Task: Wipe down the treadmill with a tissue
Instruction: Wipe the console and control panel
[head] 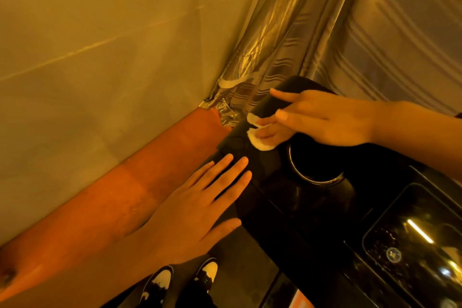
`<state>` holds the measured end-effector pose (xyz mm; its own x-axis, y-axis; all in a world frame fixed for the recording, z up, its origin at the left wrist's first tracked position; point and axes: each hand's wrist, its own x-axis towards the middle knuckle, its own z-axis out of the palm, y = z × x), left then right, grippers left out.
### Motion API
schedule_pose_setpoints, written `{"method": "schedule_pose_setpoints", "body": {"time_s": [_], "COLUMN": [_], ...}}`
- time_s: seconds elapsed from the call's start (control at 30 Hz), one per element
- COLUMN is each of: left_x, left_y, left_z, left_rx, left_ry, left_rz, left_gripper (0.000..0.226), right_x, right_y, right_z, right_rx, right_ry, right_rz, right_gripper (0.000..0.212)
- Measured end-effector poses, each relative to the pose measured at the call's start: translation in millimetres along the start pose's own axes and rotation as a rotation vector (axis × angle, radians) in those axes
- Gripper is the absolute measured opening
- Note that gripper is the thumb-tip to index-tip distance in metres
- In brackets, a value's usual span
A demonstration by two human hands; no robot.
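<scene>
Bare forearms (100,255), dark trousers (186,280), black-and-white shoes (160,282)

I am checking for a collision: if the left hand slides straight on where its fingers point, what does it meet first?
The left hand would probably meet the crumpled white tissue that the right hand holds against the black treadmill handle; depth is unclear.
</scene>
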<state>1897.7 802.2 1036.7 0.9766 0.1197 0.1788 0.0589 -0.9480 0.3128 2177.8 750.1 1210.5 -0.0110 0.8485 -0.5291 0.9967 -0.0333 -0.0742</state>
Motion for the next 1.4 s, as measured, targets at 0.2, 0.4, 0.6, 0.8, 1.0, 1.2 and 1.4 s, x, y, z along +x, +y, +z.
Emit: {"method": "schedule_pose_setpoints", "body": {"time_s": [0.2,0.4,0.6,0.8,1.0,1.2,1.4], "left_x": [-1,-9,-12,-16,-16,-20,-20], "left_y": [0,-11,-13,-10,-10,-10,-10], "left_z": [-2,-6,0,2,3,7,4], "left_rx": [0.008,-0.069,-0.114,-0.072,-0.089,-0.083,-0.090], "left_ry": [-0.012,-0.041,-0.029,0.006,0.023,0.022,0.014], "left_rz": [-0.001,0.064,0.048,0.020,0.020,-0.024,-0.010], "left_gripper": [0.071,0.072,0.073,0.074,0.073,0.072,0.072], "right_x": [-11,10,23,29,45,30,62], "right_y": [-39,-89,-64,-94,-62,-122,-79], "right_z": [-11,21,17,37,23,57,29], "right_rx": [-0.176,-0.425,-0.357,-0.312,-0.287,-0.163,-0.148], "right_ry": [0.004,0.005,0.141,0.108,0.194,0.131,0.178], "right_rz": [0.078,0.227,0.400,0.320,0.456,0.236,0.444], "right_gripper": [0.104,0.127,0.124,0.117,0.125,0.104,0.115]}}
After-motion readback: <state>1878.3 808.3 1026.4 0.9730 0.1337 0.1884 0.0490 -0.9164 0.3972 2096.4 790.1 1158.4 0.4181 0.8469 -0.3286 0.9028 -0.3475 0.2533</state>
